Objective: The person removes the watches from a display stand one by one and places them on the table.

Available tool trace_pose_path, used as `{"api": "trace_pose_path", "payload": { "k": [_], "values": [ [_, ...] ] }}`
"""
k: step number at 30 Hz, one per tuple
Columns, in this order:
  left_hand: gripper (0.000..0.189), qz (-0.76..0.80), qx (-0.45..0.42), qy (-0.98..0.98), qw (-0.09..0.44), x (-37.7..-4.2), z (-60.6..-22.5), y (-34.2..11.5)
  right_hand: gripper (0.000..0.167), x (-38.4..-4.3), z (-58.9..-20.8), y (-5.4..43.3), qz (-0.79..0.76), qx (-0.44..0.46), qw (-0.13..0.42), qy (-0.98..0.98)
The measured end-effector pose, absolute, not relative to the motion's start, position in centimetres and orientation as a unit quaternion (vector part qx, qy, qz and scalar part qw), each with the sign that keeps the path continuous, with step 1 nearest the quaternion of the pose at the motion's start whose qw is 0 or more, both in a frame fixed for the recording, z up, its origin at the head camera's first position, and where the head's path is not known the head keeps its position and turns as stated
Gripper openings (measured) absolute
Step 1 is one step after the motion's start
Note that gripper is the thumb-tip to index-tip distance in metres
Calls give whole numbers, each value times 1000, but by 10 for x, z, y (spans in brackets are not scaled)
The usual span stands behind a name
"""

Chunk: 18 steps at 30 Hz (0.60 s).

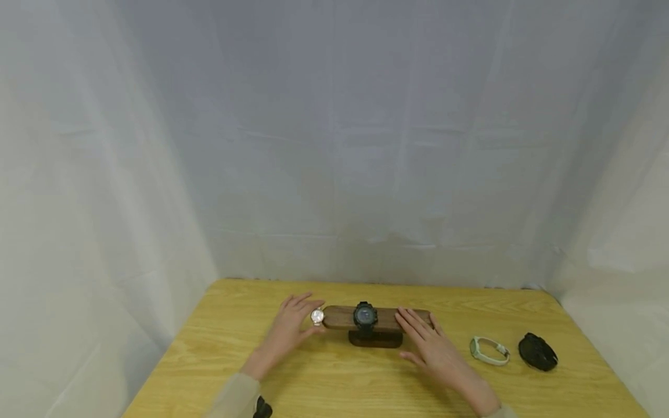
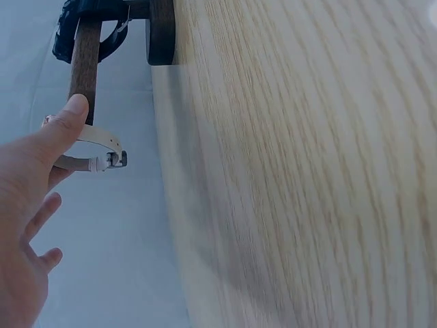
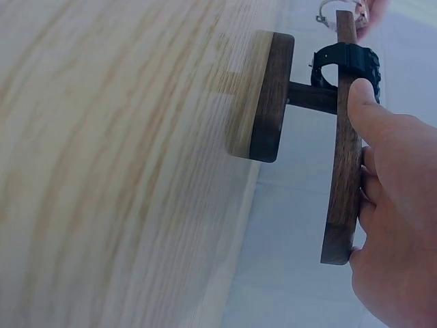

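A dark wooden watch stand (image 1: 389, 318) with a raised bar on a short post and base stands on the table. Around its bar sits a black digital watch (image 1: 364, 314). At the bar's left end my left hand (image 1: 288, 325) pinches a small watch (image 1: 317, 316) between thumb and fingers. The pale strap (image 2: 101, 137) is buckled into a loop and hangs below the thumb, right at the bar's end. My right hand (image 1: 430, 346) rests on the right part of the bar, fingers laid straight across the top, thumb toward the front edge.
To the right on the wooden table (image 1: 324, 383) lie a pale green watch (image 1: 489, 351) and a black, rounded watch-like item (image 1: 538, 352). White cloth (image 1: 334, 145) hangs behind the table and at both sides. A small black object (image 1: 263, 408) shows beside the left sleeve.
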State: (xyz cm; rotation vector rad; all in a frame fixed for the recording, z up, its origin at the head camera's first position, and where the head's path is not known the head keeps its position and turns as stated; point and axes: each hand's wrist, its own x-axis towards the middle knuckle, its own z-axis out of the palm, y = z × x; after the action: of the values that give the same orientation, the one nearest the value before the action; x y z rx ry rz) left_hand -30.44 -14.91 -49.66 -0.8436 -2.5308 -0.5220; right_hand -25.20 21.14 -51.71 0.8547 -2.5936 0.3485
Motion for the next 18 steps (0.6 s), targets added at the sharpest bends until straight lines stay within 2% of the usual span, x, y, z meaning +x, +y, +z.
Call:
{"api": "trace_pose_path", "payload": {
  "k": [13, 18],
  "values": [
    [64, -171, -302, -895, 280, -298, -493, -174, 83, -255, -522, 213, 131, 301, 195, -924],
    [64, -169, -295, -896, 286, -297, -494, -185, 83, -253, -522, 213, 136, 303, 202, -921]
  ]
}}
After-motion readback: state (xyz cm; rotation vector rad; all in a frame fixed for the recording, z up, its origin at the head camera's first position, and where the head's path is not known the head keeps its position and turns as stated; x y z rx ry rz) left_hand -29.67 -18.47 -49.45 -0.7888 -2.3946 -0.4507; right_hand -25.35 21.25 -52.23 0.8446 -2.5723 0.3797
